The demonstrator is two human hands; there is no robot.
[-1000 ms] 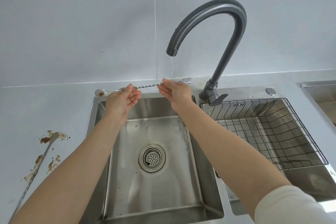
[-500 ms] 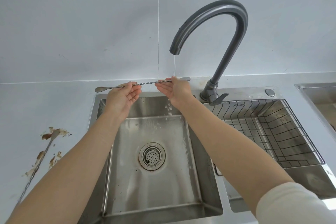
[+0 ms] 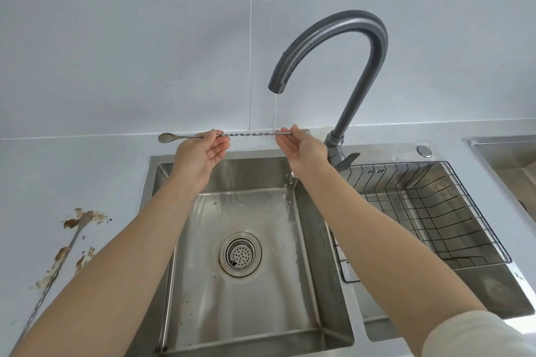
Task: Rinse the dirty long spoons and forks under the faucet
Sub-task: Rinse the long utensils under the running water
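A long twisted-stem utensil [image 3: 249, 134], spoon bowl at its left end and fork tines at its right, is held level above the left sink basin [image 3: 243, 240]. My left hand [image 3: 200, 153] pinches the stem near the spoon bowl. My right hand [image 3: 304, 148] pinches it near the fork end. A thin stream runs from the grey faucet [image 3: 333, 46] onto the stem just left of my right fingers. Another long utensil [image 3: 58, 264] lies on the counter at the left amid brown food smears.
A black wire basket [image 3: 435, 211] sits in the right sink basin. The faucet lever [image 3: 346, 161] points to the right of the faucet base. A round drain strainer [image 3: 240, 253] lies in the left basin's floor. Another steel sink edge [image 3: 504, 151] shows at the far right.
Both hands have lifted the utensil slightly and levelled it. The brown dirt seen on the spoon bowl a second ago is gone. The water stream keeps running.
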